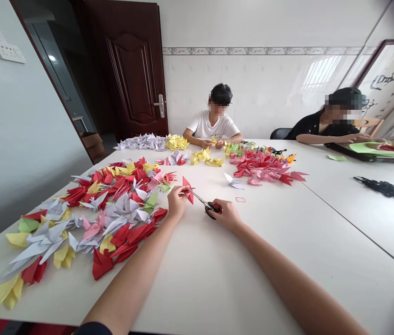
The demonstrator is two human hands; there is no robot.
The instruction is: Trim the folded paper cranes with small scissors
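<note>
Over the middle of the table, my left hand [178,201] is closed on a red paper crane [187,184], pinching it near its body. In my right hand [227,213] is a pair of scissors [200,200] with black handles, fingers wrapped in the loops. The scissor blades point left and their tips meet the red crane by my left fingertips; whether they are cutting into the paper is too small to tell. Just left of my left hand spreads a large heap of folded cranes [123,204] in red, white, yellow, pink and green.
A second pile of pink and red cranes [260,165] lies beyond my right hand, with a single white crane [234,181] before it. Across the white table [197,274] sits a person [214,123] holding yellow paper. Black cords [385,187] lie right, near another person [326,123].
</note>
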